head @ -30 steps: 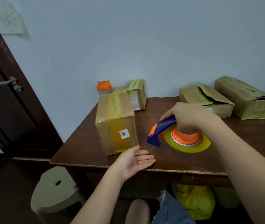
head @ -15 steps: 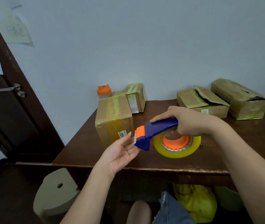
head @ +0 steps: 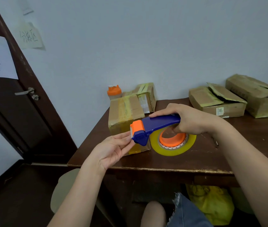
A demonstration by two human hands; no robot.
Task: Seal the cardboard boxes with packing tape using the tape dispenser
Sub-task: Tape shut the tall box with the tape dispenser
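In the head view, your right hand is wrapped around the handle of the blue plastic tape dispenser with the orange roller, holding it above the dark wooden table with the cutter end pointing left. Your left hand has its fingertips at the serrated cutter edge, apparently feeling for the loose tape end; whether they actually pinch tape cannot be determined from this view. The roll of clear yellowish packing tape on its orange hub hangs below the handle, close to or touching the table. The upright brown cardboard box with yellowed tape bands stands directly behind the dispenser head. Risks from here: the cutter teeth lie just beside your fingertips, so a slip could nick them; the thin, glossy tape may fold and stick to itself if drawn out slack; the tall, narrow box could tip or slide on the smooth tabletop if tape is pulled across it without bracing. Materials: the dispenser is rigid moulded plastic; the boxes are creased, soft-cornered corrugated board. Two flat brown cardboard boxes with lifted flaps sit at the far right, apparently unsealed, and another taped cardboard box stands beside an orange-lidded bottle.
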